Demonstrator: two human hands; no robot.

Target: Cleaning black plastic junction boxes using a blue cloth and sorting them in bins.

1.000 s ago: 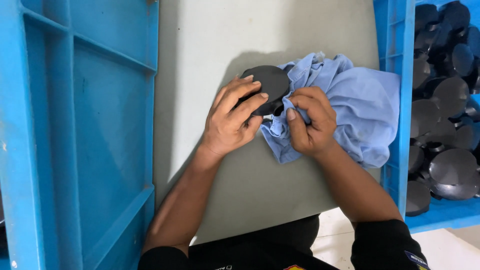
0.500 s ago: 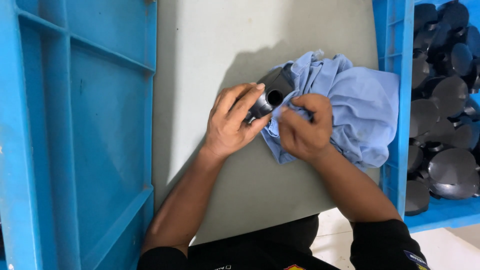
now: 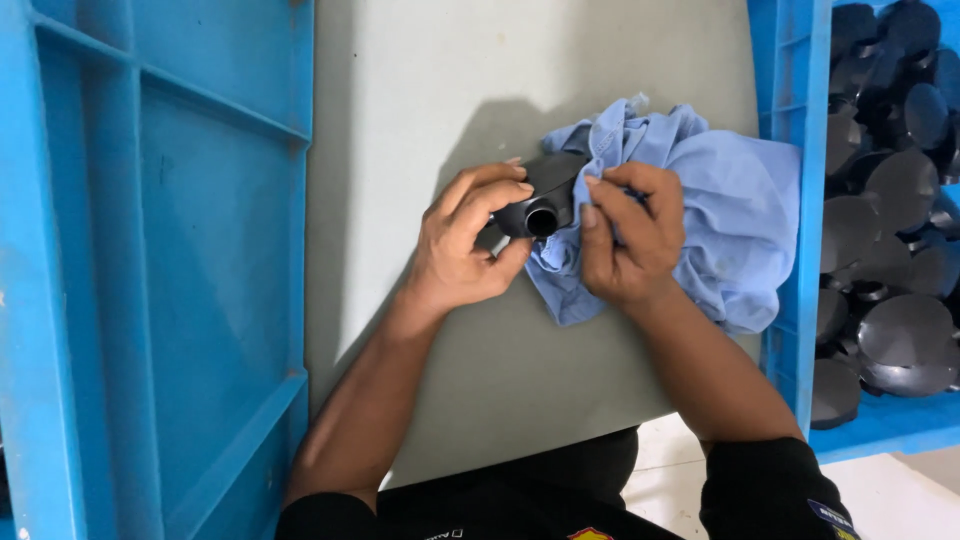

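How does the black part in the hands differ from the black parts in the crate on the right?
The black part is held above the grey table by the left hand, half wrapped in the blue cloth gripped by the right hand; the crate parts lie loose and piled in the blue crate. The held one shows its open tube end; the piled ones mostly show round flat faces. Both look alike in their matte black colour.
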